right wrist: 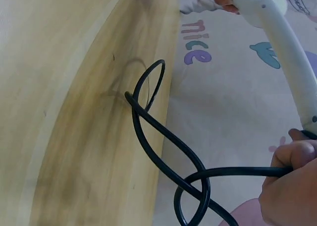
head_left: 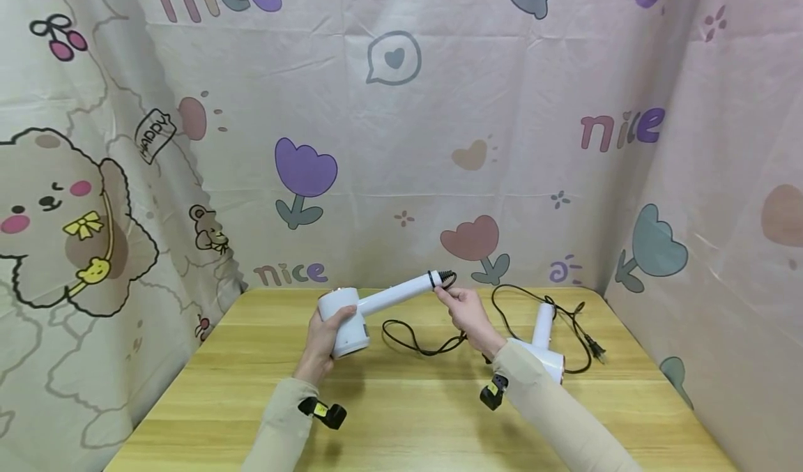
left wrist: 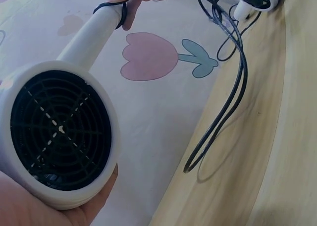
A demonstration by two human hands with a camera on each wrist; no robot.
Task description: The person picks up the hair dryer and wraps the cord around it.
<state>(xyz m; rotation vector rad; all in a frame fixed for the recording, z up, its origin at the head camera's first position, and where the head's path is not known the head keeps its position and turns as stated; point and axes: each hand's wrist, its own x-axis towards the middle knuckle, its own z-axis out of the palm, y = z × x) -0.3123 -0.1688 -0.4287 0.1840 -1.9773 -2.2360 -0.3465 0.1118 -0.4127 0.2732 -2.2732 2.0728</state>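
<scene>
A white hair dryer [head_left: 343,323] is held above the table, its handle [head_left: 401,293] pointing up to the right. The left hand [head_left: 321,339] grips the dryer's body from the left; the left wrist view shows the dark round grille [left wrist: 60,129] and the palm [left wrist: 29,206] under it. At the handle's end, the right hand [head_left: 469,314] pinches around the black cord's base. In the right wrist view the right hand [right wrist: 292,186] also has the black cord [right wrist: 242,171] running from it in loops.
A second white hair dryer [head_left: 543,351] lies on the right of the wooden table [head_left: 389,416], its black cord [head_left: 586,360] and plug [head_left: 596,349] beside it. Loops of the held dryer's cord [head_left: 417,348] hang near the table's middle. A printed curtain [head_left: 389,137] stands behind.
</scene>
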